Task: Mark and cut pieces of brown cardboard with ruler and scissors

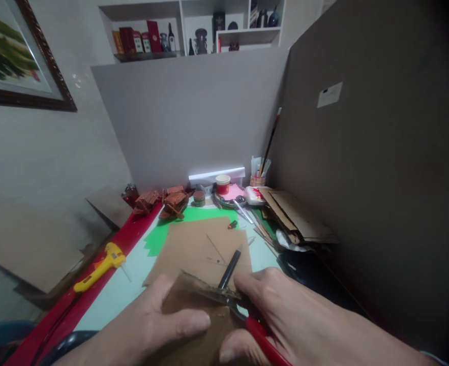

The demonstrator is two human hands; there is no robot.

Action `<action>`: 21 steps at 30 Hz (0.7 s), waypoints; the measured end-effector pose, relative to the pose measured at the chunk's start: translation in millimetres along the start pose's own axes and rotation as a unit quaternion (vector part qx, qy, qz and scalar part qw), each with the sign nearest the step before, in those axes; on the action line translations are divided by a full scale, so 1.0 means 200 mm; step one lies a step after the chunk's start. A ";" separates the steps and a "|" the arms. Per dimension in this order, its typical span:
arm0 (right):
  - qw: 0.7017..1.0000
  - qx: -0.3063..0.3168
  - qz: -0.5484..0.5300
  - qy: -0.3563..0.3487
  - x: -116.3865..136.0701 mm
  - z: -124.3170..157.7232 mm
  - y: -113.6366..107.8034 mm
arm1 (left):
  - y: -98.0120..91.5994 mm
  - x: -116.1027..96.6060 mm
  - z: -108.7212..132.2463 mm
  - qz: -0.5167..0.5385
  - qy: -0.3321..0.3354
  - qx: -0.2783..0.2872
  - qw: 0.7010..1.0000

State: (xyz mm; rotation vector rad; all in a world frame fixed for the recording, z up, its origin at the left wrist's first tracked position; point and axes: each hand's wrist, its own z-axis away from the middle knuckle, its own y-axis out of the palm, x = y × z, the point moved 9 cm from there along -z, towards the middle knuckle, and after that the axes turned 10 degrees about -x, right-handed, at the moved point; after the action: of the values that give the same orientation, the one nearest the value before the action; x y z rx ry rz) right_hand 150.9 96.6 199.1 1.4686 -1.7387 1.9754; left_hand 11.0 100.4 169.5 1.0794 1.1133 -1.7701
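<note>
My left hand (153, 320) grips a small piece of brown cardboard (199, 325) low in the view, thumb on top. My right hand (285, 320) is closed round red-handled scissors (247, 317); their blades lie against the top edge of that piece. A black pen (230, 269) rests on a larger brown cardboard sheet (193, 246) just beyond my hands, over green paper (159, 236).
A yellow glue gun (100, 268) lies at left on the red table edge. Small wooden boat models (173, 203), a red-and-white cup (222, 183), a brush holder (258, 179) and stacked cardboard scraps (296, 213) stand behind. Grey boards wall in the back and right.
</note>
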 end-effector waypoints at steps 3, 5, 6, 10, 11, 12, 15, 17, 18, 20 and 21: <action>1.000 0.008 0.014 -0.024 0.02 0.00 0.00 | -0.01 0.04 0.01 0.007 -0.020 0.000 1.000; 0.998 0.004 0.024 -0.054 0.04 0.00 0.00 | -0.01 0.07 0.01 0.004 -0.041 0.002 0.999; 0.998 -0.004 0.028 -0.061 0.04 0.01 0.00 | -0.01 0.08 0.01 0.000 -0.042 0.001 0.999; 1.000 -0.006 0.012 -0.028 0.01 0.00 0.01 | 0.01 0.03 0.00 0.012 -0.007 0.004 1.000; 1.000 -0.002 0.005 -0.016 0.00 -0.01 0.02 | 0.02 0.01 0.00 0.019 0.001 0.012 1.000; 1.000 0.003 0.002 -0.007 -0.01 -0.01 0.03 | 0.04 -0.01 0.00 0.029 0.004 0.022 0.999; 1.000 0.004 0.016 0.007 -0.01 -0.01 0.03 | 0.09 -0.04 0.00 0.054 0.001 0.060 0.997; 0.999 0.000 0.033 0.014 -0.01 -0.02 0.03 | 0.10 -0.06 0.01 0.044 0.017 0.066 0.997; 0.999 -0.001 0.039 0.017 0.00 -0.02 0.03 | 0.09 -0.05 0.02 0.037 0.022 0.063 0.997; 0.999 0.005 0.049 0.020 0.00 -0.03 0.04 | 0.08 -0.02 0.03 0.041 0.003 0.052 0.998; 0.998 0.012 0.053 0.022 0.00 -0.04 0.05 | 0.08 0.00 0.03 0.055 -0.013 0.049 0.997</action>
State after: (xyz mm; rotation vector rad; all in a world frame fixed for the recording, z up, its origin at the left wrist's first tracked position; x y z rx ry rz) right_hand 139.8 99.0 193.1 1.3564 -1.8158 2.0710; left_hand 22.9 89.5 166.7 1.1509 0.9426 -1.7608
